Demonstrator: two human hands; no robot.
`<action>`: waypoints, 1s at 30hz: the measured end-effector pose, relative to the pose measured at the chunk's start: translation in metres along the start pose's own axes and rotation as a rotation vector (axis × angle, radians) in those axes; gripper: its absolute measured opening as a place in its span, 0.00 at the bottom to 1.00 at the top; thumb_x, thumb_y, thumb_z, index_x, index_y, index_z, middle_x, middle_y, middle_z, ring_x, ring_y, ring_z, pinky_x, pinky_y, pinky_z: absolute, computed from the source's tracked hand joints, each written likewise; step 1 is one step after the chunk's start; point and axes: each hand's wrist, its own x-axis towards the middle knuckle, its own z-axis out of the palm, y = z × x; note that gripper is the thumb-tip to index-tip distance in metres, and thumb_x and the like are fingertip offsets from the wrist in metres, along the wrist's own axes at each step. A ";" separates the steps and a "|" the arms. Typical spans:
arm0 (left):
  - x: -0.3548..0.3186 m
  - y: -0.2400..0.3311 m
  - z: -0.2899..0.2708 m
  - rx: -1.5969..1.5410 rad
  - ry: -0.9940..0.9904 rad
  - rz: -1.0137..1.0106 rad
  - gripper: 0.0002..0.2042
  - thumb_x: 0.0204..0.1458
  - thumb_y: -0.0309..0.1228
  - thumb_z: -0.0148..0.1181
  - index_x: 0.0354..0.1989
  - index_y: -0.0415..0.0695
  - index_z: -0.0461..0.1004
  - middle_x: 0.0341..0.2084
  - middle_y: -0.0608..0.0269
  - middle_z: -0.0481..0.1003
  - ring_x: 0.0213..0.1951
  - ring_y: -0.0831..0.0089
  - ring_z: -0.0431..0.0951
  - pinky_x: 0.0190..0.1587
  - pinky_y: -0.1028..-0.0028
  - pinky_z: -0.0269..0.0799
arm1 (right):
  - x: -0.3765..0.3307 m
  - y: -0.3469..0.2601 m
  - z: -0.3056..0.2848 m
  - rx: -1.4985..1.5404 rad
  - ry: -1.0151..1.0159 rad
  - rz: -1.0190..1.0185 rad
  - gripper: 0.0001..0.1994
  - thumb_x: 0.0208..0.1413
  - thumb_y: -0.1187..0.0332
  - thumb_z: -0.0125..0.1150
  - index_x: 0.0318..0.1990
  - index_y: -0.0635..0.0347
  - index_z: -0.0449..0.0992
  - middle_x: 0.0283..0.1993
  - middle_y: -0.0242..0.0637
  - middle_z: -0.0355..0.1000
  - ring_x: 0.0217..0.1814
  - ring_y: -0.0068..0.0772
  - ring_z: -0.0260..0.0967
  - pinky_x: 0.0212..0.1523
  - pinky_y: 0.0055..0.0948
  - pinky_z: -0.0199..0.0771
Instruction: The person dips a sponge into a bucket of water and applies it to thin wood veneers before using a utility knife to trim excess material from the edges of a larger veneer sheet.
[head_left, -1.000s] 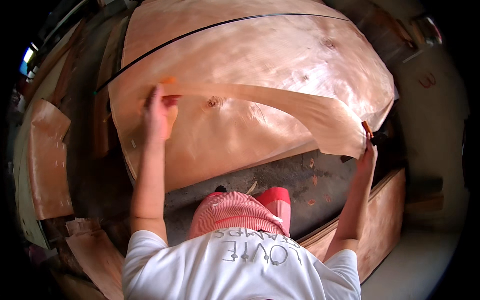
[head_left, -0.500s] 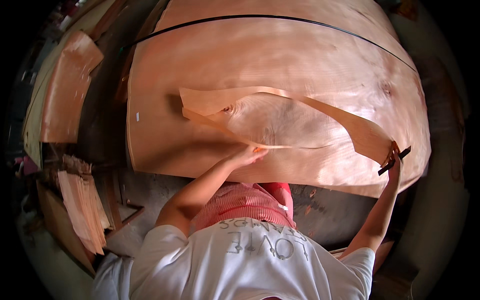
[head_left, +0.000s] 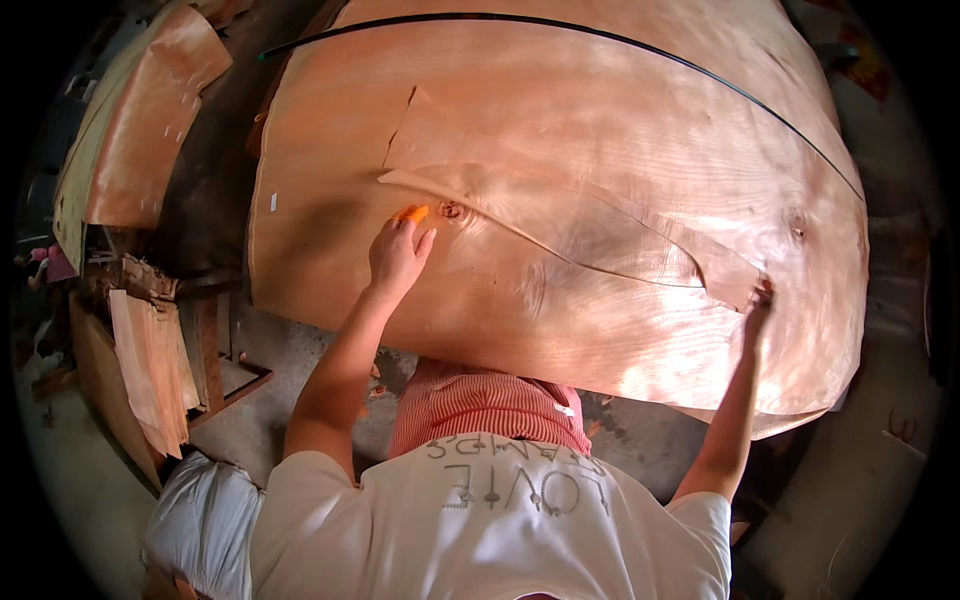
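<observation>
A broad, pale wood veneer sheet (head_left: 330, 270) lies before me with knots and wavy grain on its face. On it rests a loose, tapering strip of veneer (head_left: 560, 200), its near edge curving and slightly raised. My left hand (head_left: 398, 255) is over the sheet beside a dark knot, off the strip's left end. Its thumb stands apart from the fingers, whose tips show bright orange, seemingly coverings. At the strip's right end, my right hand (head_left: 762, 295) pinches the veneer; its fingers are partly blurred and dark.
A dark strap (head_left: 560, 20) arches across the far part of the sheet. To the left are another veneer piece (head_left: 165, 120), a stack of veneer offcuts (head_left: 150, 370) and a wooden frame (head_left: 235, 390). A white sack (head_left: 205, 515) sits at lower left.
My left hand has let go of the strip's near edge and moved left and away from me. The raised strip has come down flatter onto the sheet. My right hand has shifted slightly left.
</observation>
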 end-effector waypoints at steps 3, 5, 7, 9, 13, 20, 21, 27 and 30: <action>-0.018 -0.027 0.029 0.120 0.122 -0.092 0.31 0.45 0.41 0.56 0.57 0.44 0.54 0.56 0.53 0.53 0.55 0.60 0.57 0.53 0.60 0.56 | -0.084 -0.049 0.096 -0.373 -0.434 -0.205 0.16 0.57 0.69 0.38 0.52 0.58 0.64 0.44 0.36 0.65 0.47 0.30 0.59 0.51 0.25 0.55; -0.031 -0.048 0.036 0.196 0.014 -0.152 0.35 0.45 0.46 0.53 0.59 0.43 0.49 0.59 0.53 0.46 0.60 0.59 0.47 0.58 0.54 0.44 | -0.142 -0.092 0.159 -0.186 -0.627 0.106 0.15 0.56 0.74 0.37 0.50 0.62 0.64 0.47 0.42 0.66 0.51 0.31 0.60 0.50 0.30 0.59; -0.041 -0.064 0.036 0.309 -0.042 -0.108 0.36 0.45 0.48 0.52 0.59 0.42 0.48 0.60 0.54 0.46 0.61 0.60 0.46 0.59 0.53 0.40 | -0.184 -0.122 0.203 -0.491 -0.719 -0.130 0.17 0.53 0.76 0.40 0.51 0.61 0.64 0.56 0.42 0.58 0.57 0.38 0.55 0.55 0.33 0.55; -0.043 -0.074 0.036 0.338 -0.103 -0.043 0.36 0.45 0.48 0.52 0.59 0.43 0.49 0.60 0.54 0.47 0.61 0.61 0.46 0.60 0.54 0.36 | -0.205 -0.101 0.223 -0.800 -0.628 -0.550 0.24 0.45 0.78 0.41 0.54 0.62 0.60 0.60 0.40 0.52 0.63 0.40 0.46 0.58 0.37 0.49; -0.048 -0.084 0.017 0.326 -0.192 0.011 0.35 0.44 0.48 0.53 0.59 0.44 0.50 0.59 0.54 0.48 0.61 0.61 0.46 0.59 0.53 0.36 | -0.227 -0.095 0.233 -0.852 -0.586 -0.521 0.25 0.46 0.77 0.40 0.56 0.61 0.57 0.62 0.39 0.49 0.65 0.40 0.43 0.60 0.38 0.45; -0.068 -0.078 -0.002 0.251 -0.167 0.011 0.31 0.43 0.43 0.55 0.55 0.42 0.56 0.57 0.53 0.53 0.58 0.57 0.53 0.58 0.54 0.42 | -0.241 -0.102 0.220 -0.859 -0.645 -0.475 0.27 0.43 0.79 0.41 0.57 0.60 0.56 0.64 0.38 0.45 0.66 0.39 0.42 0.61 0.42 0.43; -0.066 -0.078 -0.003 0.228 -0.152 0.016 0.30 0.43 0.42 0.56 0.55 0.42 0.57 0.56 0.52 0.54 0.57 0.57 0.54 0.58 0.55 0.44 | -0.242 -0.103 0.220 -0.850 -0.639 -0.469 0.27 0.43 0.79 0.41 0.57 0.60 0.56 0.64 0.38 0.45 0.66 0.40 0.42 0.61 0.42 0.42; 0.049 -0.054 0.010 -0.053 -0.020 0.190 0.29 0.46 0.39 0.54 0.56 0.41 0.54 0.57 0.52 0.52 0.58 0.58 0.52 0.58 0.56 0.46 | -0.240 -0.100 0.223 -0.793 -0.581 -0.472 0.24 0.46 0.77 0.41 0.56 0.61 0.58 0.62 0.39 0.49 0.64 0.42 0.44 0.60 0.43 0.43; 0.072 -0.055 0.035 0.156 -0.086 0.207 0.31 0.46 0.42 0.54 0.57 0.41 0.53 0.58 0.52 0.50 0.60 0.58 0.49 0.58 0.55 0.44 | -0.237 -0.116 0.225 -0.744 -0.545 -0.503 0.23 0.45 0.78 0.43 0.53 0.60 0.61 0.56 0.39 0.57 0.59 0.41 0.52 0.57 0.40 0.49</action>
